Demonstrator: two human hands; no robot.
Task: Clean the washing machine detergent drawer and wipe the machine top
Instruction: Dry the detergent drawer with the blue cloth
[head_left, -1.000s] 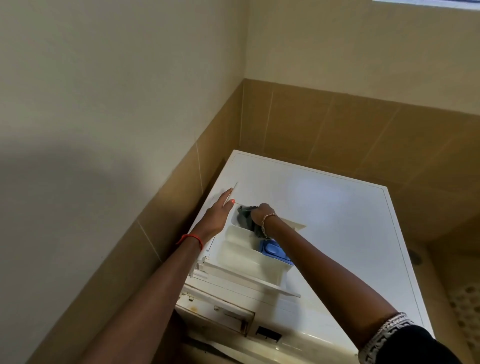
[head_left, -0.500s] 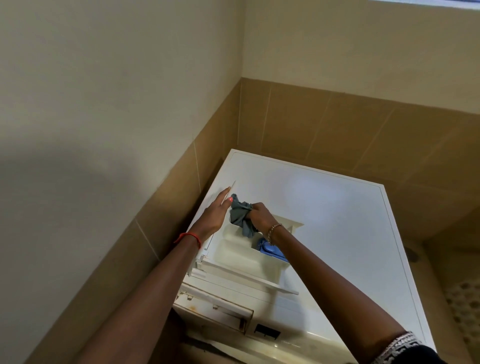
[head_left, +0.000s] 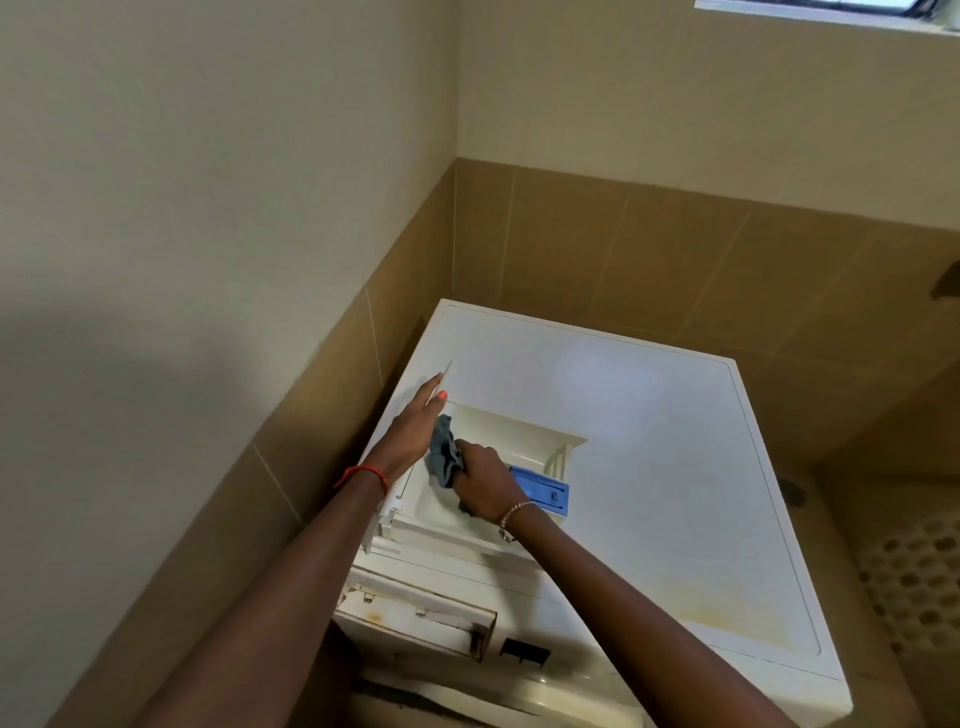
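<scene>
Scrubbing the drawer (head_left: 514, 431) seems to be the step in hand. It lies out of its slot (head_left: 415, 618), on the front left part of the machine top (head_left: 675, 467). The right hand (head_left: 485, 486) is curled tight round a bunched grey cloth (head_left: 442, 457) and pushes it into the drawer's left compartment. The left hand (head_left: 415, 431) lies flat with straight fingers along the drawer's left side and grips nothing.

To do this well, I would press that flat hand firmly so the drawer cannot skate on the smooth top, as it sits near the left edge. Work a corner of the cloth into the compartment corners and along the dividing walls, where residue tends to cake. Turn the cloth to a clean face before going round the blue insert (head_left: 540, 493) on the right. The yellowish staining near the front of the top likely needs its own pass later.

Counted: one drawer, one cloth, one blue insert, one open slot, one machine and two hands. There is a red band (head_left: 363, 474) on the left wrist and a bead bracelet (head_left: 514, 514) on the right.
</scene>
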